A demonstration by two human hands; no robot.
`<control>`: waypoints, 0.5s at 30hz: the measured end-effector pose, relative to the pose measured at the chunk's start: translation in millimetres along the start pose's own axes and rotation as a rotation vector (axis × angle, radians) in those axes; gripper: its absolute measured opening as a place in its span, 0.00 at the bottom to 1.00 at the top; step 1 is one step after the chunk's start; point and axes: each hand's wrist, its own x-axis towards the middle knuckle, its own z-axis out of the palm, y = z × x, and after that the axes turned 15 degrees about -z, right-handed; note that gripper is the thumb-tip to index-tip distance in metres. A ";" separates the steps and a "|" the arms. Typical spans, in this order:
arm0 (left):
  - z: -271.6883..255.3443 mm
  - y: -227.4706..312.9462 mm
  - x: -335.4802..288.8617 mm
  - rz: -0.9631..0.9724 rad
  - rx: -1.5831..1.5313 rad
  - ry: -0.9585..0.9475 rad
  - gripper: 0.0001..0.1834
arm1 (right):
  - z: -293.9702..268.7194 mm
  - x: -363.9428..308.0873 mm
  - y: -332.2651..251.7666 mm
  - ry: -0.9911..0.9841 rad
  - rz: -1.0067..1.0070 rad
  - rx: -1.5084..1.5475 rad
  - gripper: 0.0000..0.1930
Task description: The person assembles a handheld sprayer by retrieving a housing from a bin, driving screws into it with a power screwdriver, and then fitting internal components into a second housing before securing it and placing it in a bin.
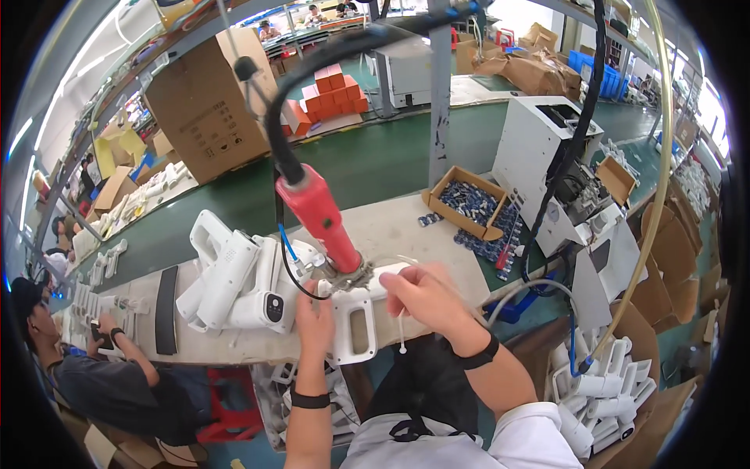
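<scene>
The left hand (315,316) grasps the left end of a white casing (356,336), which lies between both sets of fingers, while the right hand (428,298) has its fingers curled at the other end, though I cannot tell whether they grip it. A red tool (319,215) hangs just beyond the fingers, white casings (234,273) lie left of them, and farther off to their right sits a box (495,233) of small blue parts (467,200)

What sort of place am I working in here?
Probably a factory assembly line, judging by the red tool over my workbench view, the piled white plastic parts and the long green worktop.
</scene>
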 end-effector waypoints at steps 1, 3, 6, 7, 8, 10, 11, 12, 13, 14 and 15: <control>-3.3 4.9 -3.7 0.032 0.035 -0.023 0.21 | 1.0 2.1 1.5 -0.107 0.105 0.303 0.18; -7.9 9.5 -7.4 0.059 0.066 -0.032 0.21 | 22.9 -9.2 -2.6 -0.040 -0.004 0.307 0.21; -14.0 7.3 -7.7 -0.062 -0.003 -0.062 0.22 | 50.0 -6.6 -1.1 -0.033 -0.157 0.380 0.32; -15.0 0.7 -3.1 -0.090 -0.031 -0.071 0.22 | 63.3 -2.2 -1.0 0.106 -0.301 0.203 0.32; -17.6 -4.1 0.1 -0.116 -0.059 -0.081 0.23 | 76.0 1.2 -3.8 0.247 -0.442 0.025 0.33; -20.8 -0.7 1.2 -0.088 -0.082 -0.069 0.23 | 88.3 40.0 -24.9 0.310 -0.578 -0.054 0.32; -22.9 2.6 -1.6 -0.057 -0.102 -0.066 0.24 | 88.5 59.4 -36.4 0.384 -0.710 -0.133 0.32; -22.1 7.2 -5.0 -0.054 -0.106 -0.067 0.24 | 84.7 75.2 -39.7 0.385 -0.714 -0.136 0.32; -21.8 13.0 -7.3 -0.082 -0.102 -0.051 0.24 | 82.6 92.9 -37.7 0.288 -0.592 -0.003 0.29; -22.3 19.2 -9.6 -0.109 -0.099 -0.037 0.24 | 81.5 102.2 -35.3 0.191 -0.469 0.127 0.27; -23.8 22.7 -10.5 -0.100 -0.102 -0.036 0.24 | 81.2 105.1 -32.0 0.194 -0.479 0.126 0.27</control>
